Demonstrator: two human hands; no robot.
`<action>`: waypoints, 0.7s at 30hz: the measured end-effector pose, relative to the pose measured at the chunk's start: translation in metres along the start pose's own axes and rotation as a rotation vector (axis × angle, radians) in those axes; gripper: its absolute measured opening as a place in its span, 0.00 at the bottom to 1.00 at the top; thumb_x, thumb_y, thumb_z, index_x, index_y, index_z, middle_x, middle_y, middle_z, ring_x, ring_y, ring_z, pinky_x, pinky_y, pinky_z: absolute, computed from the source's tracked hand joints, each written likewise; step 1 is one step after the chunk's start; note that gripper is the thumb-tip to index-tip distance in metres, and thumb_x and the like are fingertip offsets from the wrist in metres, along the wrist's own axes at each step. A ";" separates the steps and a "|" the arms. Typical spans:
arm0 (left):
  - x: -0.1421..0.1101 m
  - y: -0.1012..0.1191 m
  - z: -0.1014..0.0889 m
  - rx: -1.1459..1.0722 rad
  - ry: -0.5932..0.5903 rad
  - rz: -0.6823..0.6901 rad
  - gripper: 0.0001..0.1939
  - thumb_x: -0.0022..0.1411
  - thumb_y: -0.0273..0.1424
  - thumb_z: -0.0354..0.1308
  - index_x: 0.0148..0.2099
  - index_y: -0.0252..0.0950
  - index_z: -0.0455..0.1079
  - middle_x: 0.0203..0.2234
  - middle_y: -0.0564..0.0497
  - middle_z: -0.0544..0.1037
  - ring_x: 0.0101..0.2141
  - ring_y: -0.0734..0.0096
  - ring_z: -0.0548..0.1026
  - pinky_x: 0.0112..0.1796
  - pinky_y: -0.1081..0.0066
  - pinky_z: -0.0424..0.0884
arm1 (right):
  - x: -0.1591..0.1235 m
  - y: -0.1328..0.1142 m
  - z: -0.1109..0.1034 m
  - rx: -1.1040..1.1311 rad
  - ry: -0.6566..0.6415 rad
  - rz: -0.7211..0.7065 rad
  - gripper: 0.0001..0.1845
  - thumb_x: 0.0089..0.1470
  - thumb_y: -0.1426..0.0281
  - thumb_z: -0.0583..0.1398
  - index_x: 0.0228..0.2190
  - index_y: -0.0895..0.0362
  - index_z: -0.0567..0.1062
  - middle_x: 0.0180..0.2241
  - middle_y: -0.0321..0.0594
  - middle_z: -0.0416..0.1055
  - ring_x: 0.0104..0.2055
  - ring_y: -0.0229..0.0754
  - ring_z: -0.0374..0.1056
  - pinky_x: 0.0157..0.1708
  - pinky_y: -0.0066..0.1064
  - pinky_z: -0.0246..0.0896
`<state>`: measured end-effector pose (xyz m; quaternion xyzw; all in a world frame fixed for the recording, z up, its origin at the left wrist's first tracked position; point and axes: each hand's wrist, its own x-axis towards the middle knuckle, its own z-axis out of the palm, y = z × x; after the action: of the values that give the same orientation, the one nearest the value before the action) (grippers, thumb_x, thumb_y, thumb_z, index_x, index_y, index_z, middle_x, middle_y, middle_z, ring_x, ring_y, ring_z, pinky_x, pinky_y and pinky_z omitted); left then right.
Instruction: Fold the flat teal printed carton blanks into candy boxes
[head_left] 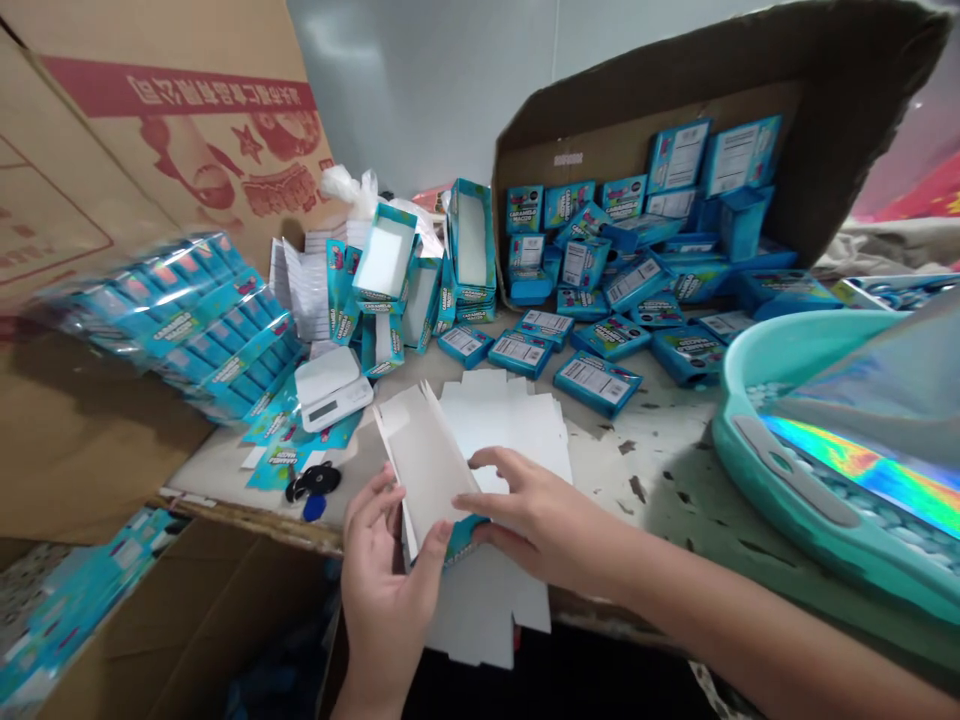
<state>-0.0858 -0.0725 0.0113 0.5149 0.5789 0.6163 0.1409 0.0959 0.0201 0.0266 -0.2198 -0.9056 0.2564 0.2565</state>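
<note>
A partly folded cardboard box tray [429, 462], pale inside and blue outside, is tilted between my hands near the table's front edge. My left hand [386, 565] wraps its left side and lower end, with the thumb over the near corner. Along the right wall, my right hand [536, 512] grips the edge with its fingers bent over it. Beneath lie flat white carton blanks [517, 420], overhanging the table edge. Left of them are a small white digital scale [330, 390] and a black object [313, 482] with a blue tag.
Several small blue candy boxes [600, 382] spill from a large cardboard carton [581, 125]. Folded blue trays [390, 250] stack at the back. Wrapped blue packs [202, 330] lean at left. A turquoise basin [750, 440] holding small round pieces stands at right.
</note>
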 end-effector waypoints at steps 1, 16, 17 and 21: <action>-0.001 0.001 0.001 0.031 0.013 0.003 0.20 0.59 0.26 0.66 0.53 0.41 0.67 0.61 0.42 0.64 0.64 0.56 0.64 0.59 0.58 0.69 | 0.000 -0.002 -0.001 -0.034 -0.021 0.003 0.19 0.62 0.73 0.59 0.54 0.52 0.75 0.56 0.53 0.63 0.47 0.48 0.70 0.46 0.42 0.69; -0.002 -0.006 -0.006 0.175 0.008 -0.084 0.33 0.57 0.38 0.67 0.62 0.46 0.62 0.67 0.42 0.60 0.65 0.47 0.61 0.60 0.48 0.66 | -0.004 -0.002 0.017 -0.398 0.038 -0.151 0.13 0.64 0.67 0.60 0.50 0.52 0.74 0.57 0.56 0.65 0.59 0.57 0.64 0.52 0.49 0.66; -0.003 -0.005 -0.007 0.051 0.014 -0.133 0.32 0.59 0.38 0.66 0.63 0.46 0.61 0.67 0.43 0.61 0.65 0.48 0.62 0.59 0.52 0.68 | -0.005 -0.001 0.019 -0.429 0.082 -0.187 0.11 0.64 0.67 0.59 0.48 0.52 0.75 0.59 0.54 0.64 0.62 0.57 0.60 0.56 0.52 0.62; 0.004 -0.009 -0.015 -0.332 0.187 -0.447 0.24 0.65 0.43 0.58 0.62 0.46 0.65 0.63 0.44 0.69 0.61 0.51 0.69 0.52 0.58 0.76 | -0.008 -0.004 0.021 -0.536 0.113 -0.303 0.09 0.65 0.73 0.56 0.39 0.55 0.77 0.50 0.43 0.75 0.64 0.53 0.58 0.68 0.57 0.39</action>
<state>-0.1032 -0.0749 0.0086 0.2853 0.5796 0.7012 0.3016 0.0884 0.0050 0.0105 -0.1563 -0.9477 -0.0452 0.2745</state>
